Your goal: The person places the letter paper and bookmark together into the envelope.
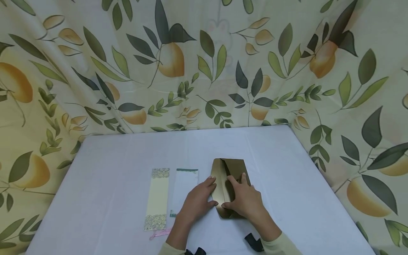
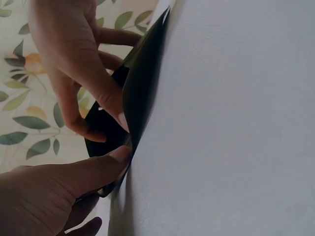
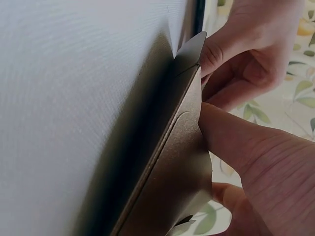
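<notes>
A gold paper envelope (image 1: 237, 168) lies on the table in the head view, its flaps parted along the middle. My left hand (image 1: 198, 200) holds its left side, the thumb near the lower edge. Over the right half, my right hand (image 1: 247, 198) pinches the folded flap between thumb and fingers. The left wrist view shows the envelope (image 2: 142, 93) bulging and dark inside, with the left thumb (image 2: 106, 167) at its edge. In the right wrist view a curved fold (image 3: 179, 140) crosses the gold surface, and both thumbs touch the edge.
Left of the hands lie a cream bookmark (image 1: 157, 198) with patterned ends and a white strip (image 1: 185, 184) with green ends. A pink ribbon (image 1: 162, 232) is below them. Behind the white table (image 1: 121, 152) hangs a leaf-and-fruit curtain (image 1: 204, 88). Black wrist devices (image 1: 254, 242) show near the sleeves.
</notes>
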{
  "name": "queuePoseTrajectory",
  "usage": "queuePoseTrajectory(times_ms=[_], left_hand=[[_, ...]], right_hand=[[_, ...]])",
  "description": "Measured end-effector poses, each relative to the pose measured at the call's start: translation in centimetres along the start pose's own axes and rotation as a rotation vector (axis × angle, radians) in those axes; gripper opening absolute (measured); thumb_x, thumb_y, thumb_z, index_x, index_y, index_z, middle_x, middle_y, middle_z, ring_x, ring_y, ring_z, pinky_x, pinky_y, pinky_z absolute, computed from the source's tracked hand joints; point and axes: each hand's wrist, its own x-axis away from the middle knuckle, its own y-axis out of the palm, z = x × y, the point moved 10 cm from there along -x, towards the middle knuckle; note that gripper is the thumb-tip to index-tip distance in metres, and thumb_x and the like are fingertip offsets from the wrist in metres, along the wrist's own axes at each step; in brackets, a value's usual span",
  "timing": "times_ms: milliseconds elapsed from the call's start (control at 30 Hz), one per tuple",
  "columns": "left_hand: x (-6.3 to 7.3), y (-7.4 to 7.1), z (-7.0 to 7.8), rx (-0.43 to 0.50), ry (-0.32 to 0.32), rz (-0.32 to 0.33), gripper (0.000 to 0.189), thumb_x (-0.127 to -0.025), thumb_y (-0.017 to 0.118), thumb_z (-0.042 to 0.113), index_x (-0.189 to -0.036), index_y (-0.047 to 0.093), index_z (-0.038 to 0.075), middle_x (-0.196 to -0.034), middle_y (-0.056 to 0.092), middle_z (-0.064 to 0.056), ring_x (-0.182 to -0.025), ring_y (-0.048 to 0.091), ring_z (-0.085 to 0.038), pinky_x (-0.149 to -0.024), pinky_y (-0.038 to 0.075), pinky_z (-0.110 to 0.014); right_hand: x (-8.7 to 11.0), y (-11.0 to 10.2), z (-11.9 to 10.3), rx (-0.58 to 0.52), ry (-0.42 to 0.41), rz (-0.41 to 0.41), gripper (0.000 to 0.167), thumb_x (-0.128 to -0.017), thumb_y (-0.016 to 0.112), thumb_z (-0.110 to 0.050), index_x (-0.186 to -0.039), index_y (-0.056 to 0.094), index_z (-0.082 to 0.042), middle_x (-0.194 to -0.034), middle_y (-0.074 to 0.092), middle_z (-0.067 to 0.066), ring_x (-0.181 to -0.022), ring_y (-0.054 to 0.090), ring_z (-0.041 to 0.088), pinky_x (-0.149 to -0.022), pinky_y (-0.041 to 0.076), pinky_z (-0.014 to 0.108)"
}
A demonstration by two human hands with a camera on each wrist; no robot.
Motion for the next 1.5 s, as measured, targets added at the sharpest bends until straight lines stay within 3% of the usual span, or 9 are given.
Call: queuePoseTrajectory(times_ms=[300, 667, 1067, 1367, 1500], left_hand=[[0.5, -0.8, 0.3, -0.004, 0.019, 0.048, 0.059, -0.088, 0.085, 0.026, -0.137, 0.065, 0.001, -0.155, 0.049, -0.010, -0.142, 0.046, -0.024, -0.108, 0.045, -0.037], [1.8, -1.1, -1.6, 0.058, -0.021, 0.069, 0.050, -0.095, 0.078, 0.022, -0.140, 0.064, 0.005, -0.156, 0.048, -0.009, -0.139, 0.050, -0.027, -0.108, 0.045, -0.041], [2.5, -2.6, -2.5, 0.065, -0.005, 0.176, 0.044, -0.095, 0.077, 0.021, -0.135, 0.067, 0.007, -0.148, 0.056, -0.008, -0.136, 0.053, -0.026, -0.109, 0.044, -0.042], [3.0, -3.1, -4.0, 0.116, -0.062, 0.188, 0.044, -0.095, 0.078, 0.019, -0.136, 0.067, 0.008, -0.148, 0.057, -0.009, -0.136, 0.052, -0.027, -0.110, 0.043, -0.044], [3.3, -3.6, -4.5, 0.138, -0.077, 0.203, 0.045, -0.095, 0.077, 0.018, -0.137, 0.066, 0.008, -0.148, 0.056, -0.010, -0.137, 0.051, -0.028, -0.111, 0.042, -0.045]], right_hand=[[0.0, 0.0, 0.1, -0.001, 0.002, -0.013, 0.092, -0.067, 0.097, -0.044, -0.142, 0.054, -0.015, -0.148, 0.034, 0.047, -0.103, 0.058, 0.068, -0.057, 0.054, 0.058], [0.1, 0.0, -0.1, 0.000, -0.015, 0.001, 0.091, -0.066, 0.097, -0.045, -0.141, 0.055, -0.015, -0.147, 0.036, 0.046, -0.096, 0.062, 0.062, -0.056, 0.054, 0.058], [0.1, -0.1, -0.1, -0.006, -0.017, 0.011, 0.089, -0.066, 0.097, -0.044, -0.139, 0.056, -0.015, -0.147, 0.037, 0.046, -0.095, 0.062, 0.063, -0.054, 0.054, 0.056], [0.1, 0.2, 0.0, 0.002, -0.027, 0.022, 0.090, -0.065, 0.098, -0.044, -0.139, 0.057, -0.014, -0.146, 0.037, 0.047, -0.099, 0.058, 0.070, -0.057, 0.055, 0.061], [0.1, 0.1, 0.0, -0.001, -0.031, 0.027, 0.090, -0.065, 0.098, -0.044, -0.139, 0.056, -0.014, -0.146, 0.036, 0.048, -0.095, 0.059, 0.069, -0.053, 0.055, 0.056]])
